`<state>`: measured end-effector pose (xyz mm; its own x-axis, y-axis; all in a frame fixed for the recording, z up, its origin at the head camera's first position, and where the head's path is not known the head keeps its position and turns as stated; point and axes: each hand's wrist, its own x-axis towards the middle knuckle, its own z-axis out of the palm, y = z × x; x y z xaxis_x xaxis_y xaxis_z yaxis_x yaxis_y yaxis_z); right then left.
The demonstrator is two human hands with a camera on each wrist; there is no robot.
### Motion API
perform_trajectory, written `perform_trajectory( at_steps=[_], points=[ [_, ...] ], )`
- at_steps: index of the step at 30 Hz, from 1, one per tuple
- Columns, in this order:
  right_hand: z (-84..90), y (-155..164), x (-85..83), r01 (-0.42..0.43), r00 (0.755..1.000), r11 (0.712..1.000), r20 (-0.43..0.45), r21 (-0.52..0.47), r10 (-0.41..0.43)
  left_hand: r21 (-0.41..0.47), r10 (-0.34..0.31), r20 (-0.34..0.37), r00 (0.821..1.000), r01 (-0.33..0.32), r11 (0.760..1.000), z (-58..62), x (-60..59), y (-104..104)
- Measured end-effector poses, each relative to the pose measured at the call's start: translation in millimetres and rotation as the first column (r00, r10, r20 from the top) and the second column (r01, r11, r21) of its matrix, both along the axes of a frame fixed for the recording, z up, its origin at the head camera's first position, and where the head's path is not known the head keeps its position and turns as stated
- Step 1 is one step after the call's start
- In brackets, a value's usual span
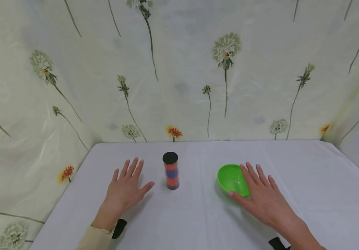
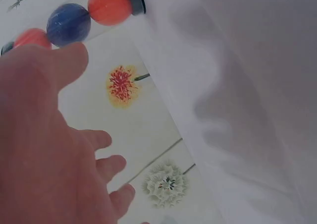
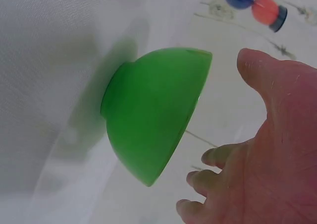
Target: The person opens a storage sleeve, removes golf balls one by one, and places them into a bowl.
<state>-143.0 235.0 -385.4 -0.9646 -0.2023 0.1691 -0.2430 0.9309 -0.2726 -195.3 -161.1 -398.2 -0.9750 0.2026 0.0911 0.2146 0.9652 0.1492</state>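
A clear tube with a black lid (image 1: 171,173) stands upright on the table, with orange-red and dark blue balls stacked inside it. Left of the tube is my left hand (image 1: 124,191), palm down with fingers spread and holding nothing; its thumb points toward the tube. The left wrist view shows the balls (image 2: 69,24) beyond the thumb. A bright green bowl (image 1: 231,178) sits upright to the right of the tube. My right hand (image 1: 262,199) hovers at the bowl's right side, fingers spread, partly covering its rim in the head view. In the right wrist view a gap separates the bowl (image 3: 153,110) from the fingers.
A white cloth covers the table (image 1: 195,222). Behind it and along both sides hangs a pale curtain (image 1: 179,69) printed with dandelions and orange flowers. Dark straps (image 1: 119,228) show at the wrists.
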Motion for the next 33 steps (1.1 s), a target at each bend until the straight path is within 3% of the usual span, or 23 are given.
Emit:
perform_trajectory(
  at_steps=[8, 14, 19, 23, 33],
  points=[
    [1.8, -3.6, -2.3, -0.021, 1.000, 1.000, -0.013, -0.018, 0.021, 0.057, -0.097, -0.070, 0.993, 0.101, 0.993, -3.1, -7.5, -6.4],
    [0.9, -8.6, -6.7, -0.046, 0.999, 0.998, -0.026, -0.040, 0.045, 0.192, -0.148, -0.103, 0.984, 0.166, 0.967, -2.7, -13.6, -4.2],
    [-1.0, -12.7, -13.0, -0.072, 0.997, 0.995, -0.039, -0.068, 0.070, 0.305, -0.182, -0.103, 0.978, 0.205, 0.930, -2.5, -18.5, -0.8],
    [-2.2, -15.5, -16.0, -0.091, 0.995, 0.992, -0.057, -0.087, 0.086, 0.416, -0.207, -0.077, 0.975, 0.220, 0.882, -2.9, -21.7, 1.9],
    [-4.8, -18.9, -19.0, -0.125, 0.989, 0.977, -0.094, -0.170, 0.111, 0.594, -0.235, 0.024, 0.972, 0.176, 0.785, -6.7, -27.0, 7.8]
  ],
)
